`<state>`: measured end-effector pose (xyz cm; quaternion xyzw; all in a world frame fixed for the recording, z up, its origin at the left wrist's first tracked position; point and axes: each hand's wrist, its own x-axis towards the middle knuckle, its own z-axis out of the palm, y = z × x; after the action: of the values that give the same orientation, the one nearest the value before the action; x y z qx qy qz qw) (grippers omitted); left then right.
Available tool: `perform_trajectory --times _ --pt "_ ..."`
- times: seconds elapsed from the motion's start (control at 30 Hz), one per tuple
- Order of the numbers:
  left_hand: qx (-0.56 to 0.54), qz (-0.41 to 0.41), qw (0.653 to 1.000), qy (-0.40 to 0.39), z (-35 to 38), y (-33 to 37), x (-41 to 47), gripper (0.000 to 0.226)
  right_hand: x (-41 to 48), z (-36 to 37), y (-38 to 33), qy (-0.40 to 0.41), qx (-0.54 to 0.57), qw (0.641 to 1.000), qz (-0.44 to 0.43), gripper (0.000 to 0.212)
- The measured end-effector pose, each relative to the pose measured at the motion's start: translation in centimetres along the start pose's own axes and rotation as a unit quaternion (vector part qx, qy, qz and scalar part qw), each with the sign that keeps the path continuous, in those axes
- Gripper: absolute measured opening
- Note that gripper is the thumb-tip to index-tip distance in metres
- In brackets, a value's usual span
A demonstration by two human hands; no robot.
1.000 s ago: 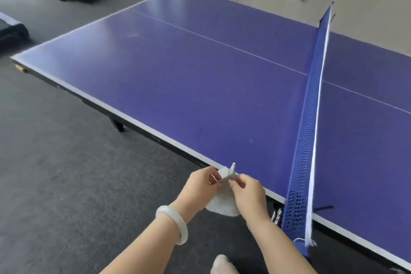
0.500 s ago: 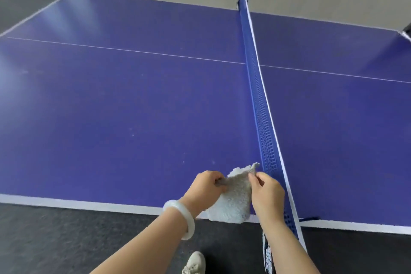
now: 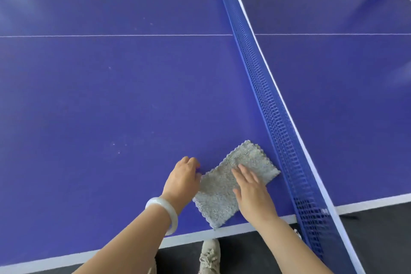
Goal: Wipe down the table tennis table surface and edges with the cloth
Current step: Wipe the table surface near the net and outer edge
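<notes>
The cloth (image 3: 216,191) is lying flat and unfolded on the table tennis table (image 3: 111,95), close to the near white edge line (image 3: 189,237) and just beside the net (image 3: 273,118); one of its corners is reaching over that line. The right hand (image 3: 251,191) is resting on top of the cloth with the fingers straight and a little spread, so the palm is pressing the fabric down; I judge this is to give a wide contact for wiping. The left hand (image 3: 183,179), with a white bangle (image 3: 163,211) on the wrist, is touching the left border of the cloth with curled fingers; I cannot tell whether it is pinching the border or only steadying it. Probably it is keeping the cloth spread so that it is not bunching under the palm. Small pale specks (image 3: 113,144) are showing on the blue surface to the left; the wiping seems to be only beginning, and the cloth is placed in the corner by the net probably as a starting point. A shoe (image 3: 209,256) is showing below the edge.
</notes>
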<state>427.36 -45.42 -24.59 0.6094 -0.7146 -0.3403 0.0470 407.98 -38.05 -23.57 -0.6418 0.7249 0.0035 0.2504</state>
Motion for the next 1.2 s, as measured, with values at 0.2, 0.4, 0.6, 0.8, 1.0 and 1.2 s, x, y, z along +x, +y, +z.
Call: perform_trajectory --times 0.2,0.4,0.6,0.8,1.0,1.2 --pt "0.155 0.062 0.978 0.123 -2.4 -6.4 -0.5 0.036 1.6 2.3 -3.0 0.179 0.012 0.971 0.160 0.045" --pt "0.207 0.128 0.964 0.105 -2.6 -9.8 0.6 0.055 6.1 4.7 -5.4 0.140 0.012 0.939 0.312 0.075" --pt "0.212 0.145 0.960 0.113 -1.8 -10.9 1.0 0.059 3.7 9.4 -7.8 0.168 -0.069 0.975 0.128 0.068" --pt "0.205 0.144 0.961 0.120 -1.5 -11.0 1.1 0.060 1.6 5.1 4.5 0.126 -0.148 0.980 0.031 0.061" --pt "0.206 0.145 0.959 0.132 -1.0 -11.3 1.3 0.060 3.1 3.8 6.8 0.179 -0.057 0.964 0.188 0.063" --pt "0.201 0.145 0.960 0.128 -1.0 -11.0 1.2 0.062 2.2 10.2 -8.4 0.202 -0.053 0.974 0.082 0.060"
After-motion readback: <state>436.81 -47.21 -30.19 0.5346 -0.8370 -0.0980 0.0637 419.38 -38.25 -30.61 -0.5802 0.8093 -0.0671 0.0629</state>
